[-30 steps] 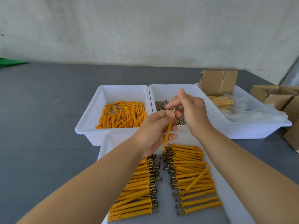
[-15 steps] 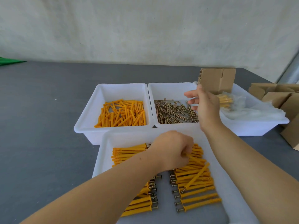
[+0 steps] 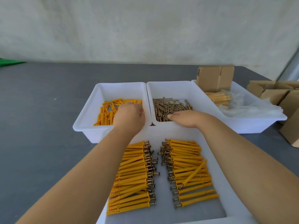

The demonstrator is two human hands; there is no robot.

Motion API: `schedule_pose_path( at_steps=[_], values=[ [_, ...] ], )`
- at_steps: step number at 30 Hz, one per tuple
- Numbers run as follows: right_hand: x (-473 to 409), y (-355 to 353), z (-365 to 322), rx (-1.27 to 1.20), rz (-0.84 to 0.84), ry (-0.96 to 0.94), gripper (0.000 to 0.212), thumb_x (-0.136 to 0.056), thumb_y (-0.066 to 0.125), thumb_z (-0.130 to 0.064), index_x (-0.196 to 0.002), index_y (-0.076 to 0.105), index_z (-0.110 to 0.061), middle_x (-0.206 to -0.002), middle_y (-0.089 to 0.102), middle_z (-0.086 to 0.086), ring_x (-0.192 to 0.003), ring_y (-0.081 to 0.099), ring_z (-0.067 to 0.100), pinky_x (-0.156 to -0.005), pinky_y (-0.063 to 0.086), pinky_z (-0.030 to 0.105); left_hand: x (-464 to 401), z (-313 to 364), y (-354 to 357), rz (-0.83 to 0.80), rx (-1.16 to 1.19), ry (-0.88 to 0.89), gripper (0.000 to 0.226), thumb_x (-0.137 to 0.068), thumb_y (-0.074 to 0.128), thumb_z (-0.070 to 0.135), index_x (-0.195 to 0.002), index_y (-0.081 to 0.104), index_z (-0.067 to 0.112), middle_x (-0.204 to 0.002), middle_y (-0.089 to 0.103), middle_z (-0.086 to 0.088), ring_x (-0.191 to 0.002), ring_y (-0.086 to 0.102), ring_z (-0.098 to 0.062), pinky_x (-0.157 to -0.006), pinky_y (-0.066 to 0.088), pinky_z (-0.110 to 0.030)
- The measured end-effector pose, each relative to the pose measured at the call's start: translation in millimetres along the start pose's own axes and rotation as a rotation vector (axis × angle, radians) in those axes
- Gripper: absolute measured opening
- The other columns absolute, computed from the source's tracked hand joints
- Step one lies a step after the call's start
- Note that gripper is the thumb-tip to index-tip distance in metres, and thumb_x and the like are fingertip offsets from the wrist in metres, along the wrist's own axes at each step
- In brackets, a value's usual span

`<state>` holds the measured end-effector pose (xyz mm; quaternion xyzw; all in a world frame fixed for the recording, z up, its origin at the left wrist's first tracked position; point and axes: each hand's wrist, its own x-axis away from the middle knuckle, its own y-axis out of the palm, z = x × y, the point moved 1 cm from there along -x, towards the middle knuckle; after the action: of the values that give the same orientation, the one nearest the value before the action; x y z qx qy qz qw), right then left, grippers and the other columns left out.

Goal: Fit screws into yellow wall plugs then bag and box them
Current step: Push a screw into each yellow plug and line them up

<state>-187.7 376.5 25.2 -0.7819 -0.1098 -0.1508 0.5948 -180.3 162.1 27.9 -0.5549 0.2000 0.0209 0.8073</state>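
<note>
Both hands are reached forward, well apart, one per bin. The left hand [image 3: 128, 116] is lowered into the plug bin [image 3: 84, 117], fingers curled down among the loose plugs [image 3: 105, 112]; whether a plug is pinched cannot be told, as the fingertips are hidden. The right hand [image 3: 186, 118] is laid flat over the near edge of the screw bin [image 3: 202, 96], fingers fairly straight and pointing left over the screws [image 3: 169, 107]; no screw is seen gripped.

Key relation: plugs lie directly under the left hand, screws under and just beyond the right, so each part is served by its nearer hand. Loose plugs lie jumbled, long axes mixed, so reorientation is probably needed before insertion.

Finished assemblies [image 3: 186, 160] are stacked in two rows in the near tray [image 3: 229, 188], heads facing the centre gap. Bagged pieces [image 3: 218, 98] and cartons [image 3: 215, 78] sit far right; bagging is judged not yet due.
</note>
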Motion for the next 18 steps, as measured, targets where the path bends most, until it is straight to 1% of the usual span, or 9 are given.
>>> schedule_pose_path(
  at_steps=[3,6,8,10,12,13,15,17,18],
  values=[
    [-4.9,-1.7,-0.8,-0.011,-0.114,0.042,0.072,-0.098,0.026,-0.067,-0.155,0.029,-0.023,-0.165,0.018,0.004,-0.152,0.016,0.026,-0.121,0.012,0.045,-3.7,-8.1,10.3,-0.223,-0.096,-0.18,0.029,-0.099,0.039,0.03,-0.098,0.065,0.016,-0.089,0.063,-0.004,-0.082,0.059,-0.025,-0.064,0.047,-0.032],
    [-8.2,-1.7,-2.4,0.006,-0.122,0.003,0.064,-0.101,0.03,-0.059,-0.154,0.035,-0.024,-0.163,0.024,0.003,-0.149,0.023,0.025,-0.122,0.017,0.045,-11.8,-8.5,15.3,-0.414,-0.156,-0.258,0.037,-0.099,0.03,0.032,-0.097,0.063,0.015,-0.1,0.064,-0.007,-0.092,0.059,-0.028,-0.082,0.048,-0.039],
    [-8.1,-1.8,-2.4,0.003,-0.111,-0.012,0.058,-0.102,0.031,-0.055,-0.149,0.044,-0.023,-0.159,0.033,0.004,-0.145,0.031,0.025,-0.119,0.024,0.045,-16.9,-9.4,17.4,-0.537,-0.153,-0.274,0.043,-0.1,0.027,0.035,-0.115,0.061,0.013,-0.119,0.062,-0.01,-0.11,0.056,-0.031,-0.1,0.044,-0.046],
    [-7.4,-2.4,-1.9,-0.006,-0.106,-0.01,0.055,-0.101,0.032,-0.052,-0.142,0.052,-0.021,-0.153,0.042,0.005,-0.137,0.04,0.025,-0.115,0.031,0.045,-21.1,-9.0,17.7,-0.634,-0.149,-0.26,0.049,-0.104,0.024,0.037,-0.137,0.05,0.011,-0.144,0.048,-0.014,-0.133,0.043,-0.035,-0.114,0.031,-0.05],
    [-6.3,-2.2,-1.6,-0.017,-0.096,-0.014,0.052,-0.101,0.033,-0.05,-0.134,0.057,-0.018,-0.146,0.048,0.006,-0.129,0.047,0.025,-0.11,0.036,0.043,-21.8,-6.8,16.2,-0.683,-0.107,-0.264,0.053,-0.106,0.024,0.038,-0.149,0.036,0.008,-0.157,0.032,-0.014,-0.145,0.028,-0.033,-0.119,0.021,-0.047],
    [-6.0,-2.0,-1.1,-0.021,-0.081,-0.022,0.05,-0.101,0.034,-0.05,-0.128,0.06,-0.017,-0.14,0.052,0.006,-0.124,0.049,0.024,-0.106,0.038,0.041,-22.0,-6.4,16.0,-0.685,-0.094,-0.265,0.054,-0.106,0.025,0.038,-0.15,0.034,0.008,-0.158,0.031,-0.013,-0.146,0.026,-0.033,-0.119,0.02,-0.046],
    [-6.7,-0.8,1.0,-0.033,-0.041,-0.036,0.041,-0.1,0.036,-0.05,-0.108,0.062,-0.018,-0.121,0.058,0.006,-0.108,0.053,0.023,-0.093,0.04,0.037,-21.8,-7.2,15.9,-0.64,-0.098,-0.277,0.053,-0.104,0.027,0.04,-0.143,0.045,0.009,-0.149,0.044,-0.014,-0.138,0.039,-0.034,-0.116,0.028,-0.048],
    [-7.4,0.5,2.9,-0.047,-0.007,-0.042,0.037,-0.099,0.038,-0.051,-0.091,0.058,-0.021,-0.1,0.056,0.001,-0.097,0.052,0.021,-0.084,0.039,0.035,-19.6,-7.9,16.0,-0.539,-0.085,-0.29,0.044,-0.1,0.032,0.039,-0.112,0.063,0.01,-0.109,0.065,-0.011,-0.104,0.059,-0.03,-0.095,0.046,-0.043],
    [-7.3,0.5,3.3,-0.056,0.002,-0.044,0.037,-0.099,0.039,-0.051,-0.088,0.058,-0.021,-0.095,0.055,0.0,-0.096,0.052,0.021,-0.083,0.038,0.034,-18.1,-7.5,15.7,-0.48,-0.079,-0.299,0.039,-0.098,0.035,0.037,-0.093,0.065,0.012,-0.086,0.063,-0.006,-0.083,0.059,-0.025,-0.078,0.049,-0.037]
  ],
)
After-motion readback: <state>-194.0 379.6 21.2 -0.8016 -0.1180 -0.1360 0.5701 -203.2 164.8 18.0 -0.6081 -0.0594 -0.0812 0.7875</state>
